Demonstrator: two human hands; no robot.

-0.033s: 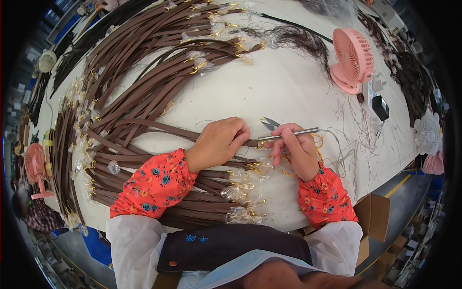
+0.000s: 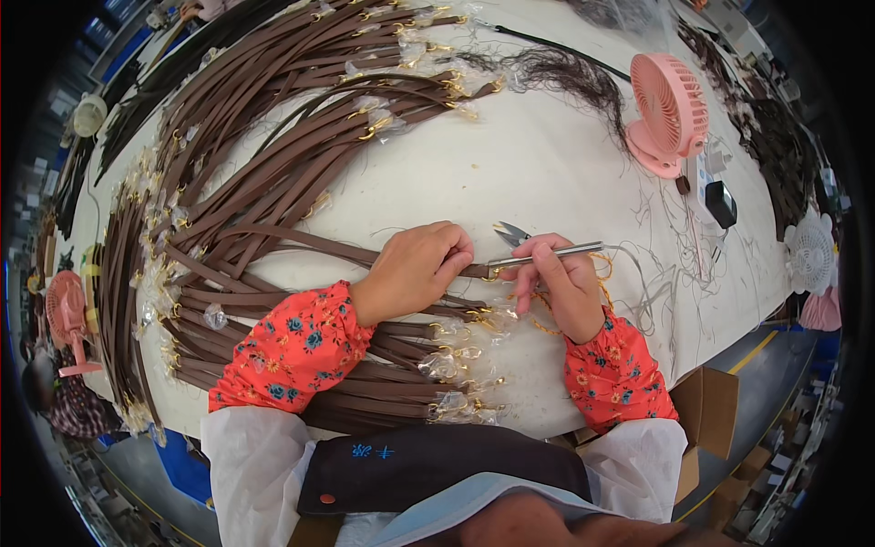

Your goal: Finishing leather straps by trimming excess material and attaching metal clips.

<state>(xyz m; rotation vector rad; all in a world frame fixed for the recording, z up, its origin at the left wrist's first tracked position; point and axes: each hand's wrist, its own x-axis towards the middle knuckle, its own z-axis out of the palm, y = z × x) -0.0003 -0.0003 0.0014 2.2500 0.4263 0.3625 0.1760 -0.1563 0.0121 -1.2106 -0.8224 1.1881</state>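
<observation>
In the head view, the left hand (image 2: 410,272) is bent nearly closed, its thumb and forefinger pinched together at the near end of a flat brown strap (image 2: 476,272). That strap runs leftward from under the hand to the heap on the table, and its tip, with a gold metal fitting (image 2: 493,273), sticks out past the fingers toward the other hand.

The right hand (image 2: 561,284) is partly curled, with thumb and fingers around a slim silver pen-shaped tool (image 2: 581,248). The tool's tip lies at the strap's end; whether they touch cannot be told. Scissor blades (image 2: 513,235) jut out, parted, just beyond the right fingers; their handles are hidden, so whether this hand grips them too is unclear. A twisted orange cord (image 2: 603,266) shows beside the hand.

Around the hands, bundles of brown straps (image 2: 310,178) with plastic-wrapped gold clasps (image 2: 447,363) cover the left and near parts of the white tabletop (image 2: 547,164). A pink fan (image 2: 668,105) stands at the far right.
</observation>
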